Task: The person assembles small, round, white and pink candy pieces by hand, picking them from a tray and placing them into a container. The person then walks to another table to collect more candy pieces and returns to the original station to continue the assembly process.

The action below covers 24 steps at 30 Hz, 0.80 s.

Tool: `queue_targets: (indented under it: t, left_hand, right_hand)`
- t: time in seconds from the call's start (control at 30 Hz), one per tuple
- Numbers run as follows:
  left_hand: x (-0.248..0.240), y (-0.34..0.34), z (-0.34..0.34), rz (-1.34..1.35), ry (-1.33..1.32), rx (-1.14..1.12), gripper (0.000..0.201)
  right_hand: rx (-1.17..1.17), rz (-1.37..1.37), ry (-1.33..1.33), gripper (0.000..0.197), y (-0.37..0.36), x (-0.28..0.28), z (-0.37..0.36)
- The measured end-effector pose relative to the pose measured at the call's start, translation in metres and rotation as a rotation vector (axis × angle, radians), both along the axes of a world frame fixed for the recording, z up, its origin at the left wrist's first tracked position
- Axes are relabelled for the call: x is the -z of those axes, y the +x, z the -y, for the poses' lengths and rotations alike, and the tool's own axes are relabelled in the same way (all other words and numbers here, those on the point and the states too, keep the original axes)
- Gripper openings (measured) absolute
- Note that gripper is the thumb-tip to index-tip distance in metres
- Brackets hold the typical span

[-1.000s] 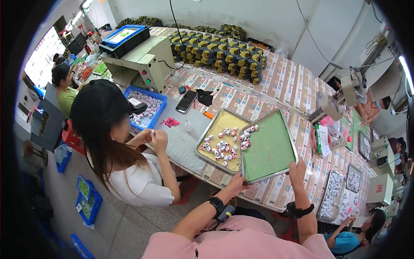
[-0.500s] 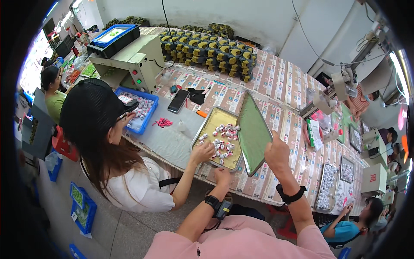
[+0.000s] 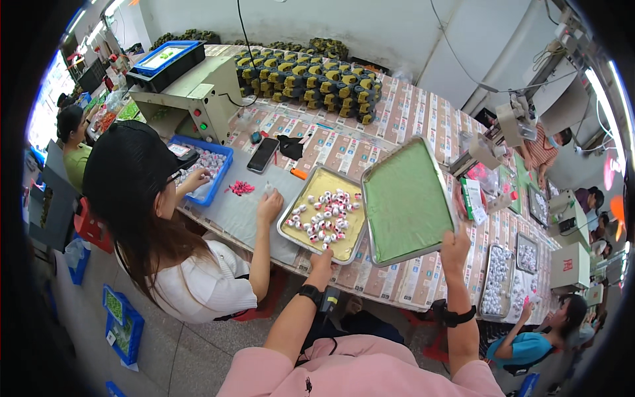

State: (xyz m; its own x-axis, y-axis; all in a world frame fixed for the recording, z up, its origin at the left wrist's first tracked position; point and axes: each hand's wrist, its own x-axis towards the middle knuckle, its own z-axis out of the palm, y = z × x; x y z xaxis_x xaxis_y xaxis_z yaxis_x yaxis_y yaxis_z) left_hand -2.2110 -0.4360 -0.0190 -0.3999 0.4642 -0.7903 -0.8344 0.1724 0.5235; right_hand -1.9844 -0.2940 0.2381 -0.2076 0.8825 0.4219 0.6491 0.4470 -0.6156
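Observation:
My right hand [image 3: 455, 251] is closed on the near right corner of a metal tray lined with green [image 3: 411, 205]. That tray is held tilted, its left edge beside a second metal tray with a yellow lining [image 3: 305, 248]. Small white balls with pink and dark marks [image 3: 329, 213] lie loose in the yellow-lined tray. At its near rim my left hand [image 3: 322, 261] grips the edge, thumb on top. The green lining carries no balls.
A co-worker in a black cap [image 3: 129, 178] sits at the left, a hand [image 3: 268, 206] beside the yellow-lined tray. Nearby are a blue bin of balls [image 3: 225, 162], pink pieces [image 3: 240, 188], a phone [image 3: 263, 155] and an orange-handled tool [image 3: 299, 174]. Yellow-and-black parts [image 3: 307, 86] stand behind.
The green-lined tray has swung from steeply on edge to a flatter tilt, its lining facing up. My left hand has shifted left along the rim. The co-worker's hand has left the balls.

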Motion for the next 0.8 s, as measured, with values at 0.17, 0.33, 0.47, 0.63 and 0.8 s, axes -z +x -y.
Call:
queue_targets:
  t: [0.17,0.33,0.47,0.63,0.8]
  left_hand:
    - [0.002,0.021,0.054,0.195,0.211,-0.030,0.035]
    - [-0.031,0.079,0.106,0.263,0.242,0.009,0.042]
    - [-0.007,0.128,0.165,0.315,0.226,0.057,0.046]
    - [-0.003,0.185,0.215,0.305,0.074,0.093,0.043]
    - [0.021,0.219,0.263,0.321,0.117,0.188,0.042]
  right_hand:
    - [0.008,-0.570,-0.624,0.033,0.027,-0.003,-0.009]
    - [-0.065,-0.735,-0.867,0.031,0.016,0.063,-0.029]
    - [-0.190,-0.876,-1.021,0.025,-0.038,0.121,-0.021]
    - [-0.190,-0.943,-1.186,0.032,-0.087,0.169,0.014]
    - [-0.129,-0.839,-1.315,0.035,-0.119,0.194,0.060]
